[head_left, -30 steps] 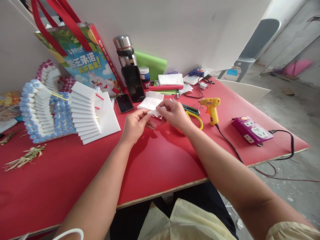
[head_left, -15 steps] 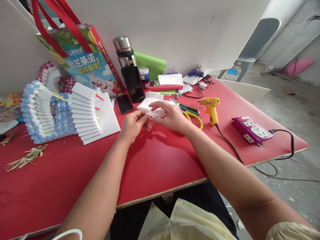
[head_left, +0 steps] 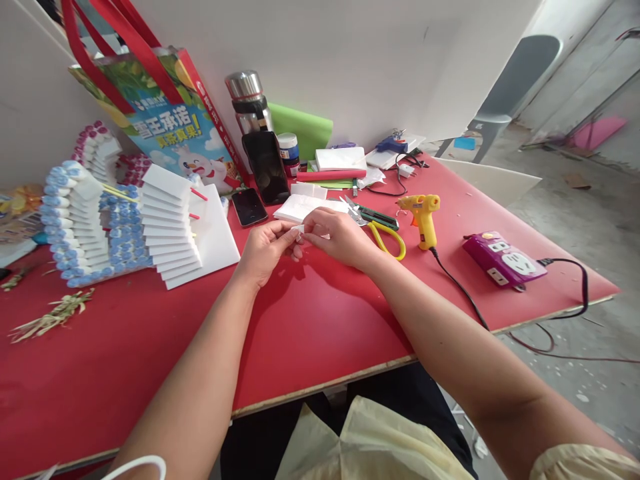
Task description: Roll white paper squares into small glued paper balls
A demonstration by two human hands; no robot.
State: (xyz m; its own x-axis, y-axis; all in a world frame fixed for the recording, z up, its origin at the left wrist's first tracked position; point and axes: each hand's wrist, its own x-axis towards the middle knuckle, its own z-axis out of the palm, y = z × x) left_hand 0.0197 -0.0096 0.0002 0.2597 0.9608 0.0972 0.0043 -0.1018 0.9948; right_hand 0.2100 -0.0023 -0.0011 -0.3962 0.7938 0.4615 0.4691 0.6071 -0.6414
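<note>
My left hand (head_left: 264, 249) and my right hand (head_left: 338, 235) meet over the middle of the red table (head_left: 310, 327). Both pinch a small white foam piece (head_left: 300, 229) between their fingertips; most of it is hidden by the fingers. Just behind the hands lies a stack of white foam sheets (head_left: 300, 205). Yellow-handled scissors (head_left: 383, 237) lie right of my right hand.
A yellow glue gun (head_left: 424, 215) stands right of the scissors, its cord running to a purple power strip (head_left: 503, 260). A white stepped foam model (head_left: 170, 223) with blue beads sits left. Two phones (head_left: 249, 205), a steel flask (head_left: 249, 100) and a printed bag (head_left: 165, 120) stand behind.
My right hand has lowered and drawn closer to my left, curling over the foam piece so that less of it shows. The left hand has barely moved.
</note>
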